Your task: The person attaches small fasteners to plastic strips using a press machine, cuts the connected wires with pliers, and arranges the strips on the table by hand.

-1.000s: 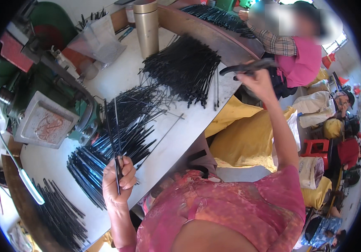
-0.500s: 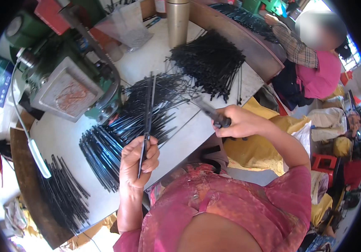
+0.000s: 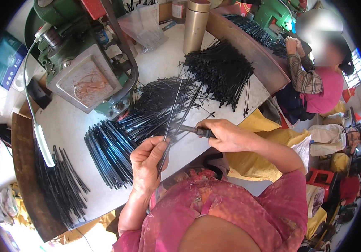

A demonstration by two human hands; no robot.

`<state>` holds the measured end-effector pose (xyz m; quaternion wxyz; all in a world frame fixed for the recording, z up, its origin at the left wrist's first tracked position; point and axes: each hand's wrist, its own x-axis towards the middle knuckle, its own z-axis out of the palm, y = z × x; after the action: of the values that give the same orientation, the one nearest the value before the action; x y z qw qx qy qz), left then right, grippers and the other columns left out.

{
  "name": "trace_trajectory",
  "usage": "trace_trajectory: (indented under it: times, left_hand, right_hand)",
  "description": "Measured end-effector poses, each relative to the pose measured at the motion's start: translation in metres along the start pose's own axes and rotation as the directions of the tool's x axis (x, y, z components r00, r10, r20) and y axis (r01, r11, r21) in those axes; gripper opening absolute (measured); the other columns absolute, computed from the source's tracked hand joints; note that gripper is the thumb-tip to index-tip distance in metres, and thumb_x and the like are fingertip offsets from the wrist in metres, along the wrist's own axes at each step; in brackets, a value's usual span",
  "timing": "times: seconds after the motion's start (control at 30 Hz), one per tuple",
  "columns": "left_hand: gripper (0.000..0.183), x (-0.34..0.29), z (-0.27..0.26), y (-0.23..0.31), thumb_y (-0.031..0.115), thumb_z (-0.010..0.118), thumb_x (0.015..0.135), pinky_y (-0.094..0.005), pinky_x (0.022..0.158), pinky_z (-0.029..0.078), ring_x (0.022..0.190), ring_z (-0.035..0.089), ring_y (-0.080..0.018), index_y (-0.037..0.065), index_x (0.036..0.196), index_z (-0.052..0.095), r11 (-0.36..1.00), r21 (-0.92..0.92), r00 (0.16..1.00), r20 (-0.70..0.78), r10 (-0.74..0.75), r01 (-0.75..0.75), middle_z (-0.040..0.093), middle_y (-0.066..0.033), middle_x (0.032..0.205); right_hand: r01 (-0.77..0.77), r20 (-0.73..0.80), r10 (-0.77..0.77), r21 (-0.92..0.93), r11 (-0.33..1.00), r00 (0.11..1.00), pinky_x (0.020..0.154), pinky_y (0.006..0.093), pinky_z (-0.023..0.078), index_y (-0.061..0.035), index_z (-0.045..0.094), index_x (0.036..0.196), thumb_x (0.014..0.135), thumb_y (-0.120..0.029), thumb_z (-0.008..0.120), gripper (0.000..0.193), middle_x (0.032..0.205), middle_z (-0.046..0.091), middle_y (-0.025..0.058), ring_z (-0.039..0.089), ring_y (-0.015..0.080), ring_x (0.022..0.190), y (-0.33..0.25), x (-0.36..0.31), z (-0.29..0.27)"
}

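Observation:
My left hand (image 3: pixel 147 163) is closed in a pinch around thin black rods (image 3: pixel 171 114), which slant upward from the fingers and spread apart at their far ends. In my right hand (image 3: pixel 229 135) is a dark-handled tool (image 3: pixel 204 132); its grey metal shaft points left and meets or crosses the rods just above my left fingers. Its exact kind is blurred. Below my hands lies a loose heap of thin black rods (image 3: pixel 157 94) on the white tabletop (image 3: pixel 197 151). A neater bundle of shiny black rods (image 3: pixel 107 153) lies left of my left hand.
A green machine (image 3: pixel 88 82) stands at the left, beside a white lamp (image 3: pixel 44 145). Another black bundle (image 3: pixel 61 185) lies near the wooden edge (image 3: pixel 27 180). Behind are a dense black pile (image 3: pixel 220 69) and a gold flask (image 3: pixel 196 27). A co-worker (image 3: pixel 316 88) sits far right.
My right hand has moved slightly left and down, bringing the tool's shaft to the rods. The rods in my left hand now lean right and fan apart. The view has shifted slightly.

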<state>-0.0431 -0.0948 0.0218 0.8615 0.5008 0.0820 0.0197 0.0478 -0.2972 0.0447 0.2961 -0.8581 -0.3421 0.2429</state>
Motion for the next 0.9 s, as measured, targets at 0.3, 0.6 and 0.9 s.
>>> trace_trajectory:
  times: [0.3,0.6,0.9]
  left_hand:
    - [0.018,0.000,0.002,-0.002,0.009,0.049,0.084,-0.0186,0.037,0.026,0.040,0.035,-0.0080,-0.007,0.091,0.054,0.994,-0.100,0.999,0.021,-0.048,0.050,0.045,-0.0054,0.057]
    - [0.013,-0.007,0.010,0.001,0.006,0.052,0.083,-0.0169,0.038,0.027,0.043,0.036,-0.0033,-0.003,0.091,0.056,0.998,0.053,0.999,0.024,0.025,-0.026,0.050,-0.0008,0.062]
    - [0.014,-0.014,0.012,0.004,0.010,0.052,0.084,-0.0147,0.038,0.024,0.042,0.033,0.0001,-0.002,0.091,0.055,0.958,0.275,0.996,-0.002,0.088,-0.084,0.048,0.0039,0.059]
  right_hand:
    - [0.056,-0.033,-0.055,0.044,0.997,0.998,0.075,0.0394,0.042,0.0001,0.044,0.106,0.067,-0.001,0.046,0.039,0.090,0.053,0.0214,0.052,0.0372,0.086,-0.003,-0.001,0.011]
    - [0.129,-0.047,-0.127,0.039,0.991,0.991,0.075,0.0386,0.042,-0.0007,0.045,0.107,0.068,0.000,0.047,0.039,0.093,0.054,0.0205,0.053,0.0358,0.088,0.003,0.000,0.012]
    - [0.099,-0.066,-0.095,0.059,0.993,0.993,0.074,0.0335,0.042,0.0007,0.044,0.110,0.070,-0.001,0.050,0.041,0.092,0.054,0.0175,0.055,0.0299,0.084,-0.004,-0.004,0.010]
